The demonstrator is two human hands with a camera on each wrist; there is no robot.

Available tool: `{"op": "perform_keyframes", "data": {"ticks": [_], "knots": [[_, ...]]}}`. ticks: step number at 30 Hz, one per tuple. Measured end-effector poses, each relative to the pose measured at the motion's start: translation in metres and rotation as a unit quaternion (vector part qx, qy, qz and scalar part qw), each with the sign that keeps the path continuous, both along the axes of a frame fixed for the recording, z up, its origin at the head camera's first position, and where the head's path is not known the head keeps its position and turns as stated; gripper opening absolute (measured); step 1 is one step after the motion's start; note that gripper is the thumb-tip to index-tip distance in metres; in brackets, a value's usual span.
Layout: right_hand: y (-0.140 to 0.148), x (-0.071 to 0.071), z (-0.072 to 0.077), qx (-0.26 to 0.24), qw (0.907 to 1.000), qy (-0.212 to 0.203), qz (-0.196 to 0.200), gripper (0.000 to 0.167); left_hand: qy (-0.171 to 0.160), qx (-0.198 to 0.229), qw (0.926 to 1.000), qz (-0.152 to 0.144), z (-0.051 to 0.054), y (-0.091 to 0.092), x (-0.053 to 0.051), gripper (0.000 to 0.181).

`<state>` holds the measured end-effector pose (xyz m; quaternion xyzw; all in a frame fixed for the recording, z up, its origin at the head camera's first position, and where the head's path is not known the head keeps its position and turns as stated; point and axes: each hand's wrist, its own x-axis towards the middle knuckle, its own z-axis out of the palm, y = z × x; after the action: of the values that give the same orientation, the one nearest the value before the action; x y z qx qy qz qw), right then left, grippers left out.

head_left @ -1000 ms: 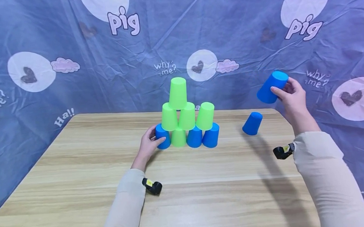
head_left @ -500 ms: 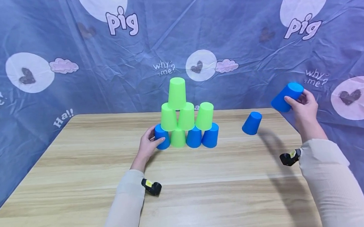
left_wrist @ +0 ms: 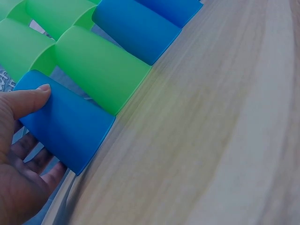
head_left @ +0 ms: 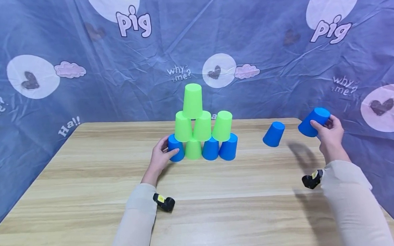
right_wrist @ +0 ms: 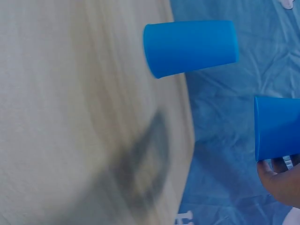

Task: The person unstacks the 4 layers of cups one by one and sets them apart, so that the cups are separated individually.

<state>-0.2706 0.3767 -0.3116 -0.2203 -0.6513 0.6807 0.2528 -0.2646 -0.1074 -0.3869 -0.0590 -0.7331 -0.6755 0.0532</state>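
Note:
In the head view my left hand point(head_left: 160, 154) holds the blue cup point(head_left: 176, 148) at the left end of a stack, thumb in front and fingers around its far side. Beside it in the bottom row stand a green cup point(head_left: 193, 150) and two blue cups point(head_left: 210, 149). Three green cups point(head_left: 202, 126) form the second row, with one more green cup point(head_left: 193, 101) on top at the left. At the far right, my right hand point(head_left: 331, 132) grips a tilted blue cup point(head_left: 314, 122) in the air. Another upside-down blue cup point(head_left: 273, 134) stands apart on the table.
The wooden table point(head_left: 202, 215) has its back edge just behind the stack. A blue patterned cloth point(head_left: 114, 82) hangs behind. Small black cameras sit at both wrists. The right arm casts a shadow on the tabletop.
My right hand has moved right and then down with its blue cup, ending lower beside the lone blue cup. My left hand and the stack stay as they were.

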Motion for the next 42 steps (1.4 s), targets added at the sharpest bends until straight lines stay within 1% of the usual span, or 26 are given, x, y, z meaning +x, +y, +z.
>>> {"op": "perform_keyframes", "data": {"ticks": [1, 4, 7, 9, 11, 13, 16, 17, 20, 23, 24, 28, 31, 33, 36, 38, 42], "knots": [[0.0, 0.001, -0.002, 0.005, 1.0, -0.006, -0.002, 0.073, 0.001, -0.003, 1.0, 0.0, 0.002, 0.001, 0.002, 0.053], [0.003, 0.001, -0.011, 0.01, 0.9997, -0.019, -0.009, 0.073, 0.0, -0.004, 1.0, 0.001, 0.004, 0.002, 0.002, 0.053], [0.009, -0.003, -0.02, 0.012, 0.999, -0.041, -0.016, 0.074, -0.001, -0.004, 1.0, 0.002, 0.001, 0.001, 0.0, 0.053], [0.015, -0.008, -0.028, 0.003, 0.999, -0.041, -0.018, 0.074, -0.001, 0.001, 1.0, 0.002, -0.003, 0.0, -0.003, 0.054], [0.02, -0.013, -0.036, 0.007, 0.9986, -0.049, -0.019, 0.074, -0.002, 0.004, 1.0, 0.002, -0.009, -0.002, -0.007, 0.054], [0.027, -0.017, -0.047, 0.017, 0.9986, -0.046, -0.018, 0.073, -0.001, 0.003, 1.0, 0.003, -0.014, -0.003, -0.011, 0.055], [0.032, -0.019, -0.057, 0.056, 0.9962, -0.065, -0.014, 0.073, 0.003, -0.005, 1.0, 0.006, -0.018, -0.002, -0.013, 0.054], [0.031, -0.018, -0.058, 0.058, 0.9961, -0.064, -0.012, 0.073, 0.005, -0.009, 0.9999, 0.007, -0.019, -0.002, -0.013, 0.053], [0.023, -0.013, -0.055, 0.08, 0.992, -0.095, -0.017, 0.074, 0.01, -0.014, 0.9998, 0.009, -0.02, -0.001, -0.014, 0.053], [0.014, -0.009, -0.051, 0.069, 0.9916, -0.108, -0.019, 0.074, 0.011, -0.019, 0.9997, 0.011, -0.02, -0.002, -0.014, 0.053], [0.012, -0.008, -0.051, 0.073, 0.9902, -0.118, -0.02, 0.074, 0.011, -0.02, 0.9997, 0.011, -0.02, -0.002, -0.014, 0.053], [0.006, -0.006, -0.051, 0.02, 0.9956, -0.091, -0.005, 0.077, 0.013, -0.026, 0.9995, 0.012, -0.019, -0.004, -0.015, 0.052], [0.004, -0.007, -0.053, 0.002, 0.9969, -0.079, -0.001, 0.079, 0.014, -0.027, 0.9994, 0.016, -0.019, -0.004, -0.015, 0.052], [0.005, -0.008, -0.055, 0.008, 0.9969, -0.079, -0.001, 0.079, 0.015, -0.027, 0.9994, 0.015, -0.02, -0.004, -0.016, 0.053], [0.006, -0.009, -0.06, 0.039, 0.9939, -0.102, -0.01, 0.078, 0.013, -0.024, 0.9995, 0.014, -0.019, -0.004, -0.016, 0.053], [0.007, -0.011, -0.064, 0.041, 0.9933, -0.107, -0.015, 0.078, 0.011, -0.014, 0.9998, 0.011, -0.018, -0.003, -0.016, 0.053], [0.007, -0.012, -0.069, 0.046, 0.9917, -0.117, -0.027, 0.078, 0.01, 0.003, 0.9999, 0.004, -0.011, -0.002, -0.009, 0.053]]}}
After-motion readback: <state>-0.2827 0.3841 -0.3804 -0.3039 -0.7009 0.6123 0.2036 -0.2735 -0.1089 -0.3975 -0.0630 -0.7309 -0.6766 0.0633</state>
